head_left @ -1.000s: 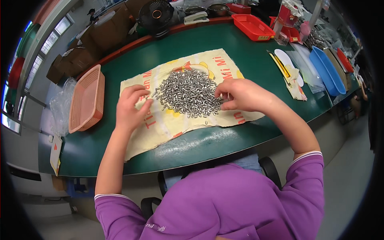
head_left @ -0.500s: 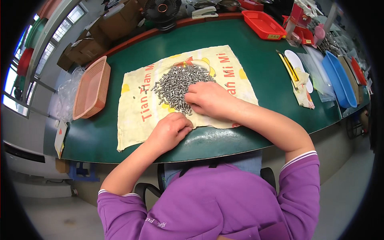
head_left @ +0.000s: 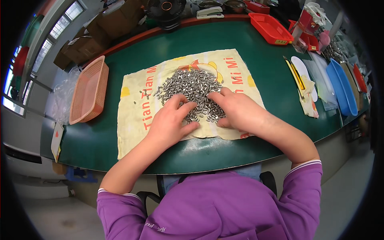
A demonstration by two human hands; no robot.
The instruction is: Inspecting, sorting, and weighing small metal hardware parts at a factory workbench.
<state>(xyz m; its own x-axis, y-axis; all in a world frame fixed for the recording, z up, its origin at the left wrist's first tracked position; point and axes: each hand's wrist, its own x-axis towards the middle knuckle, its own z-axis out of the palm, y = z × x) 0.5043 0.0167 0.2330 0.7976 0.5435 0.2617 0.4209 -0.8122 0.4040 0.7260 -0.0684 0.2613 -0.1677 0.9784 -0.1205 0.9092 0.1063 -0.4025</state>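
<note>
A heap of small, shiny grey metal pieces (head_left: 192, 85), rounded and longish, lies on a pale yellow cloth (head_left: 130, 132) with red lettering and a cartoon print. My left hand (head_left: 170, 120) rests at the near left edge of the heap, fingers spread and touching the pieces. On the near right side, my right hand (head_left: 238, 110) has its thumb and fingers apart, with some pieces lying between them. Neither hand grips anything that I can see. A few stray pieces lie on the cloth left of the heap.
The cloth lies on a green table (head_left: 276, 92). A pink woven basket (head_left: 90, 94) stands left. At the far right are a red tray (head_left: 270, 29), a yellow cutter-like tool (head_left: 295, 74) and a blue tray (head_left: 341, 88). A black fan (head_left: 166, 12) and cardboard boxes (head_left: 118, 24) stand behind.
My left hand has come off the cloth's near edge, moved forward to the heap and spread its fingers. My right hand has shifted right and opened. The heap's near part has spread toward me.
</note>
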